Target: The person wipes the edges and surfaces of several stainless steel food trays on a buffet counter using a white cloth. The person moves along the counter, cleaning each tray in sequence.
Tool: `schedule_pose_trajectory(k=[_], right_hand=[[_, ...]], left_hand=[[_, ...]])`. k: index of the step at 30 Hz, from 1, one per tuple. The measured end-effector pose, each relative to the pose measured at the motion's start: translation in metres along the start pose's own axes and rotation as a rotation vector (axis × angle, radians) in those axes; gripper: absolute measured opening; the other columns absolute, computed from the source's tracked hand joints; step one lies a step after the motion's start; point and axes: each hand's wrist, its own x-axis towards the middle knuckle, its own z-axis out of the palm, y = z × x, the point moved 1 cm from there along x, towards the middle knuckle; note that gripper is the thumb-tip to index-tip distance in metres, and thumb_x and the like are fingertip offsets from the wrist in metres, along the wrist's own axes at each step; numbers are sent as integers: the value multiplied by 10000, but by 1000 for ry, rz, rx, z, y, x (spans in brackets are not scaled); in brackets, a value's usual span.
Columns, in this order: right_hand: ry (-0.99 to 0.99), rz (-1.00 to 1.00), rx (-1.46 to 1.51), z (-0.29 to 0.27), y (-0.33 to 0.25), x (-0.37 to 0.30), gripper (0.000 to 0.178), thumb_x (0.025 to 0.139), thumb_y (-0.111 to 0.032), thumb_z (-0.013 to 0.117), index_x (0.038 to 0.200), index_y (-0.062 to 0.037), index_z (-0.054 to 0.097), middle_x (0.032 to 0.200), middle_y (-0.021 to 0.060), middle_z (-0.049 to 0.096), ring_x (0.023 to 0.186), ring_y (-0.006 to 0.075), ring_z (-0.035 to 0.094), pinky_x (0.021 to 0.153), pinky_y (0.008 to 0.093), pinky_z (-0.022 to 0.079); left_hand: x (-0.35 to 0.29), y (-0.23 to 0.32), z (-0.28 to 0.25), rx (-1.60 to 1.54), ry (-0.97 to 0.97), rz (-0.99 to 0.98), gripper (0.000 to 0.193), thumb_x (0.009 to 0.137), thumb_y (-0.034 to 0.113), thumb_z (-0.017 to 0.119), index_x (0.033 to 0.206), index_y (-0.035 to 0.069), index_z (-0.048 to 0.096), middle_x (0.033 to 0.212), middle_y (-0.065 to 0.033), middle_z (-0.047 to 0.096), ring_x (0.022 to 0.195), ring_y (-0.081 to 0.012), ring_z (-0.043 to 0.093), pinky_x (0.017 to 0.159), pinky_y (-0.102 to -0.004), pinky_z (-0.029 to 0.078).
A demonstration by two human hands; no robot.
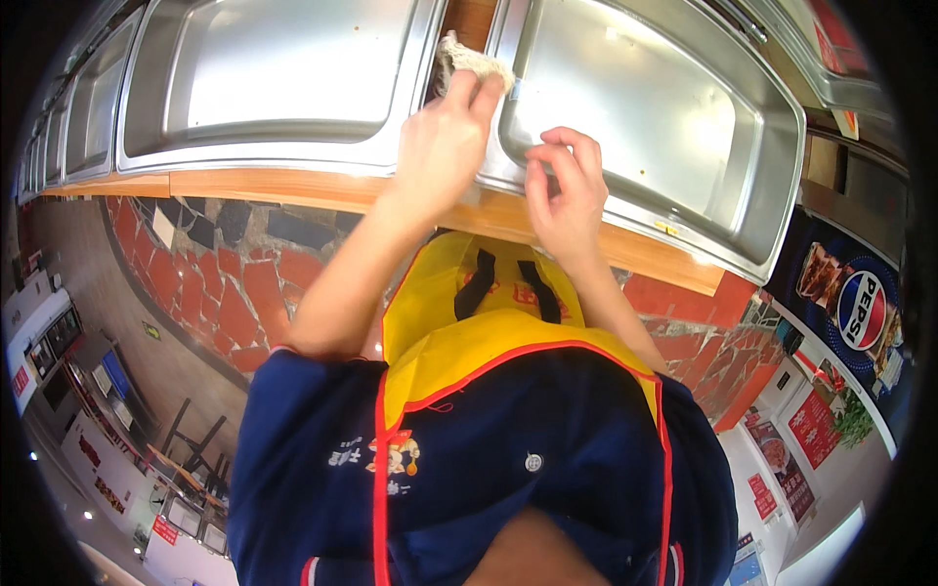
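My left hand (447,137) is closed on a crumpled off-white cloth (472,62). It presses the cloth down at the gap between two metal pans, by the left rim of the right pan (635,93). My right hand (570,186) hovers over the near left corner of that pan, its fingers loosely curled and apart with nothing in them. To the left sits another shallow metal pan (283,73) with a shiny bottom. A few small specks lie in both pans.
A wooden counter edge (322,190) runs along the front of the pans, above a stone-patterned wall (230,278). More metal pans (98,103) continue to the far left. A drink-branded panel (855,303) stands at the right. Chairs (191,439) are at the lower left.
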Motion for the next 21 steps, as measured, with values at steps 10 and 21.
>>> schedule_pose_trajectory(k=[10,21], right_hand=[[28,54,36,-4,2,-5,131,725,17,649,832,-54,620,966,80,579,890,286,560,703,376,482],[49,15,58,-7,7,-5,139,705,25,646,814,-52,608,976,80,581,876,286,565,693,375,483]], left_hand=[[-31,18,-17,251,-162,149,336,783,29,548,1111,-43,528,870,-116,529,532,-214,624,470,-315,521],[-33,34,-9,484,-241,143,407,766,85,574,1135,-85,544,954,-105,544,541,-148,634,483,-262,527]])
